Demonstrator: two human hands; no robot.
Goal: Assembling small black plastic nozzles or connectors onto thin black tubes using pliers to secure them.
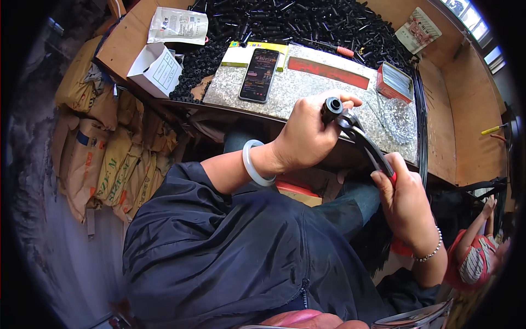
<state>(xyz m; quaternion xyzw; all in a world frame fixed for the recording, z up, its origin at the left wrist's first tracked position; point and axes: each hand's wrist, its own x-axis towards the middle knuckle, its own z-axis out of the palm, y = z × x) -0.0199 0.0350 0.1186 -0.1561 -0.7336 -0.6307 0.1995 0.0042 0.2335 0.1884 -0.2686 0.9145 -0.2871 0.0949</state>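
Observation:
My left hand [307, 131], with a pale bangle at its wrist, is closed around a short black tubular part [331, 108]. The part's round hollow end shows above the fist. In my right hand [404, 200] are pliers [368, 142] with dark arms and a bit of red grip showing. The metal jaws meet the side of the black part next to my left fingers; whether they bite on it I cannot make out. Both hands are raised over the front edge of a speckled worktop [298, 90].
Behind the worktop lies a large heap of black parts [307, 24]. A phone [258, 75], a red strip [329, 73], a tin [395, 82], a glass dish [399, 120] and a white box [156, 70] surround the work area. Sacks [90, 159] stand left; another person [476, 255] sits right.

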